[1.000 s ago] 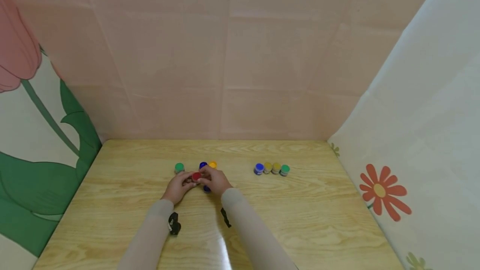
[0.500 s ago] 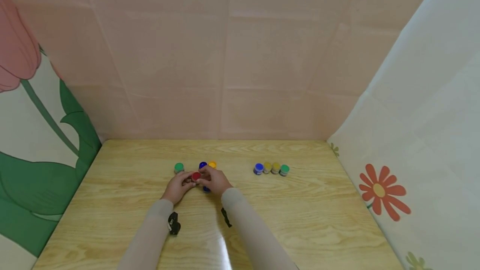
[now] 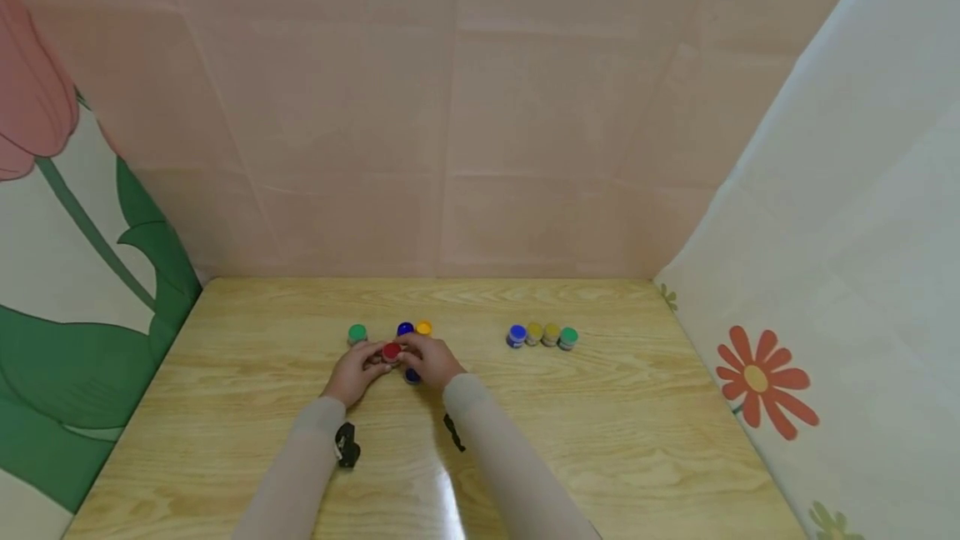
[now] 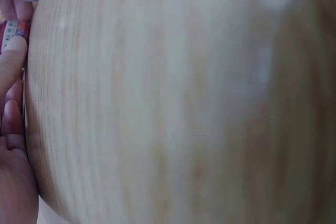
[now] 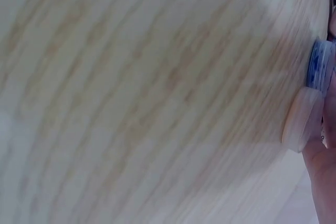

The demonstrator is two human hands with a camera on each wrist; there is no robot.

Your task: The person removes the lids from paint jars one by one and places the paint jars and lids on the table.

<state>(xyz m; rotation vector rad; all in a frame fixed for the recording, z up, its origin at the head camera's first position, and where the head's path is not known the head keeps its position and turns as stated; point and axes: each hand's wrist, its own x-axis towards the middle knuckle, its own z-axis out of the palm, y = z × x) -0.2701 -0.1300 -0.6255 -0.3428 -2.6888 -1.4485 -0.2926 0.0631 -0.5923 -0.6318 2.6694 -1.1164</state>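
A small round jar with a red lid (image 3: pixel 392 352) is held between both hands over the left middle of the table. My left hand (image 3: pixel 354 374) pinches it from the left; in the left wrist view a thumb lies against its printed label (image 4: pixel 10 34). From the right, my right hand (image 3: pixel 432 363) grips the same jar with thumb and fingers. A blue jar (image 3: pixel 412 376) stands just below the right hand's fingers, partly covered by them. Beyond the hands are another blue jar (image 3: pixel 405 328) and an orange-yellow one (image 3: pixel 423 328), both partly hidden. A green-lidded jar (image 3: pixel 357 333) stands behind the left hand.
To the right, a row of small jars stands side by side: a blue one (image 3: pixel 517 336), two yellow ones (image 3: pixel 534 333) and a green one (image 3: pixel 568 338). The wooden table (image 3: pixel 637 423) meets a pink backdrop (image 3: pixel 450 190) at the back and printed cloths at both sides.
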